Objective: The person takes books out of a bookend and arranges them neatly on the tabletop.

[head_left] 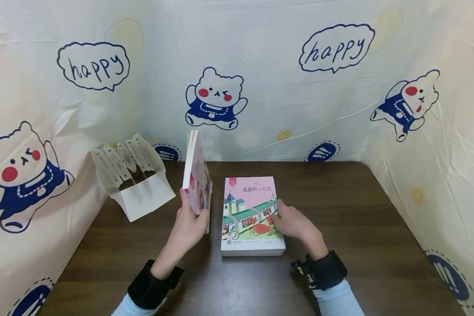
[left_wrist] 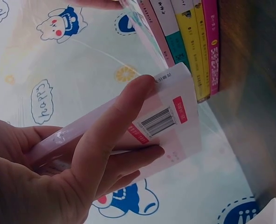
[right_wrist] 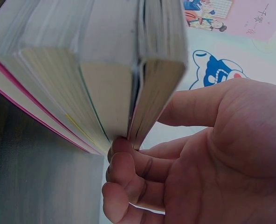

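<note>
My left hand point(head_left: 190, 224) grips a pink-covered book point(head_left: 199, 177), holding it on end to the left of a stack of books. In the left wrist view, a barcode shows on the held book's cover point(left_wrist: 175, 135). The top book point(head_left: 246, 199) of the stack has a pink cover with a green train and a red crab. At the stack's right edge, my right hand point(head_left: 296, 221) pinches the top book, thumb on its cover and fingers curled at its page edges point(right_wrist: 159, 93). Pink, yellow and green spines point(left_wrist: 191, 51) show in the left wrist view.
A white slotted stand point(head_left: 150, 199) sits at the back left of the dark wooden table point(head_left: 347, 206). Behind and beside the table hangs a pale cloth point(head_left: 268, 114) printed with bears and the word "happy".
</note>
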Available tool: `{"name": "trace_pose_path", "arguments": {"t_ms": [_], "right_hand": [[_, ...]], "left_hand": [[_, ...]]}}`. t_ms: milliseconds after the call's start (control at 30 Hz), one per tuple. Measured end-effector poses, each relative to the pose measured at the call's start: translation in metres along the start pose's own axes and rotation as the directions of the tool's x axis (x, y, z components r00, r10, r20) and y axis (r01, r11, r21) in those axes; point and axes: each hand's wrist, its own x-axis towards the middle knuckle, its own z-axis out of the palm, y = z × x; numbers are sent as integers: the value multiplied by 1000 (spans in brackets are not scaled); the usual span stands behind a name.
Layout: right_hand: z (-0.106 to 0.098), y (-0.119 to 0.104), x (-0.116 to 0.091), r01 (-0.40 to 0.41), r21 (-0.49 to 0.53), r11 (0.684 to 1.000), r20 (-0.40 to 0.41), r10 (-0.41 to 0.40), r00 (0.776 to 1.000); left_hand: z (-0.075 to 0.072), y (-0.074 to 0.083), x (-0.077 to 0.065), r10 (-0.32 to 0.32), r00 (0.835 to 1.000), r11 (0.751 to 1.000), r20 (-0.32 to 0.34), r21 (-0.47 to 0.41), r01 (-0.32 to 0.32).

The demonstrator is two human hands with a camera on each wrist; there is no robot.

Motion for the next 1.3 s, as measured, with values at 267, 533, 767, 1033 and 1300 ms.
{"name": "trace_pose_path", "arguments": {"t_ms": [267,533,767,1033,1300], "right_hand": [[0,0,1,-5,9,1000,3,5,1000],[0,0,1,-5,13,1000,3,5,1000],[0,0,0,-4,14,1000,2,4,1000],[-1,0,-1,3,24,1000,-1,-3,1000],[-2,-1,-2,8,28,1000,-4,-8,1000]], "left_hand": [[0,6,-2,5,1000,1000,19,-6,-5],[-1,14,-5,-8,998,1000,58,-24,9],[0,21,-7,-1,997,1000,80,-17,3],[1,26,-9,26,995,999,93,-36,-22],[1,27,-7,6,991,998,131,-70,4]]}}
